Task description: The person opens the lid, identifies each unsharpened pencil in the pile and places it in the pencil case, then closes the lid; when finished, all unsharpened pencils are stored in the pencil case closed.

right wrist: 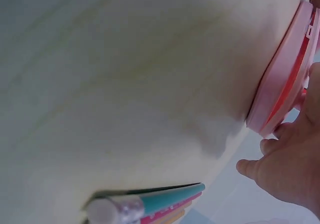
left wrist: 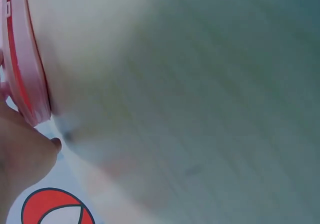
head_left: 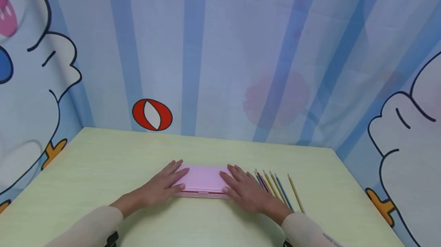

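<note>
A pink zippered pencil case (head_left: 203,179) lies flat on the pale table, its red zip line facing the person. My left hand (head_left: 162,184) rests on the case's left end, fingers extended over the lid. On the opposite end lies my right hand (head_left: 246,189), fingers likewise spread. In the left wrist view, the case's side (left wrist: 32,69) and part of the left hand (left wrist: 25,149) show at the left edge. The right wrist view has the case (right wrist: 282,79) beside the right hand (right wrist: 290,164). The case's end parts are hidden under the hands.
Several colored pencils (head_left: 275,185) lie to the right of the case, partly behind the right forearm. One yellow pencil (head_left: 295,192) lies apart from the others. Behind the table (head_left: 120,147) hangs a blue striped curtain (head_left: 224,48) with cartoon prints.
</note>
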### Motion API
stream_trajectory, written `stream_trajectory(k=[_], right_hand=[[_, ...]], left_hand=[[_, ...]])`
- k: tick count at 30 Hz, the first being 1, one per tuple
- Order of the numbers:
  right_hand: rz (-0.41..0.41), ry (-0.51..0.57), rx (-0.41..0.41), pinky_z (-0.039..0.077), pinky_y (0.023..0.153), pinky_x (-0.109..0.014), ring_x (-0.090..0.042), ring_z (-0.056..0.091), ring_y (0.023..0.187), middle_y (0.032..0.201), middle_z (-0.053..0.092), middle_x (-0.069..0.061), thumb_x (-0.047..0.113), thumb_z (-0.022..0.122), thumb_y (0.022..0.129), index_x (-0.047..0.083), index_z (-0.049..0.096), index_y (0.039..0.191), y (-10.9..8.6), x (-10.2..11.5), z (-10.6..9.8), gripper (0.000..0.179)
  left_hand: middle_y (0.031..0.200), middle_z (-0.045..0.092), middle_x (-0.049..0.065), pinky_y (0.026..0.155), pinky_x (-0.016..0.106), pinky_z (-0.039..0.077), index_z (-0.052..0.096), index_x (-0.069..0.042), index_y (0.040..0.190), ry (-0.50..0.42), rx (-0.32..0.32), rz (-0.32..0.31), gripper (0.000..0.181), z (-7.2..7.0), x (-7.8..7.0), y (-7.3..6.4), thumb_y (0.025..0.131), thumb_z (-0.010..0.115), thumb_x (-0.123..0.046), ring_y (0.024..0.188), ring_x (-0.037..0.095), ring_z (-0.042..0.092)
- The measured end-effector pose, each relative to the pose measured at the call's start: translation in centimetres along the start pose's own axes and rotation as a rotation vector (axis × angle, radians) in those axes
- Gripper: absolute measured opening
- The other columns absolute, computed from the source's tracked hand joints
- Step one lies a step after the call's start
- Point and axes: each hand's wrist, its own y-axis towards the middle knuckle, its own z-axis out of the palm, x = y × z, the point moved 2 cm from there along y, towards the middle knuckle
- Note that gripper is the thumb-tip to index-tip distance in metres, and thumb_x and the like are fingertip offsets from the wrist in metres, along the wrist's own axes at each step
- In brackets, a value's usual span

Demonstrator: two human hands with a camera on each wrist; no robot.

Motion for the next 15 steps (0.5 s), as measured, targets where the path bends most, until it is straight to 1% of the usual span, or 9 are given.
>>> stream_trajectory(k=[3, 7, 15], right_hand=[[0.005, 0.017, -0.007, 0.022, 0.117, -0.068, -0.043, 0.018, 0.153, 0.165, 0.021, -0.02, 0.04, 0.034, 0.108, 0.015, 0.033, 0.156, -0.03, 0.0, 0.04, 0.055], [0.009, 0.045, -0.009, 0.021, 0.117, -0.068, -0.043, 0.017, 0.152, 0.165, 0.021, -0.021, 0.036, 0.036, 0.108, 0.014, 0.035, 0.156, -0.04, -0.04, -0.04, 0.053], [0.012, 0.008, -0.015, 0.022, 0.118, -0.066, -0.043, 0.017, 0.153, 0.165, 0.019, -0.021, 0.038, 0.034, 0.108, 0.021, 0.036, 0.156, 0.03, -0.23, 0.5, 0.051]], left_hand=[[0.166, 0.018, 0.02, 0.114, 0.074, 0.016, 0.04, -0.015, 0.154, 0.038, -0.007, 0.012, 0.059, 0.14, -0.02, -0.02, 0.101, 0.052, -0.04, 0.152, 0.049, 0.008], [0.167, 0.017, 0.019, 0.114, 0.075, 0.016, 0.042, -0.019, 0.153, 0.062, -0.002, -0.001, 0.057, 0.24, -0.08, 0.05, 0.101, 0.052, -0.041, 0.152, 0.048, 0.008], [0.167, 0.017, 0.018, 0.114, 0.075, 0.015, 0.044, -0.021, 0.152, 0.033, 0.024, -0.034, 0.056, 0.07, -0.45, 0.1, 0.1, 0.056, -0.04, 0.152, 0.048, 0.007]])
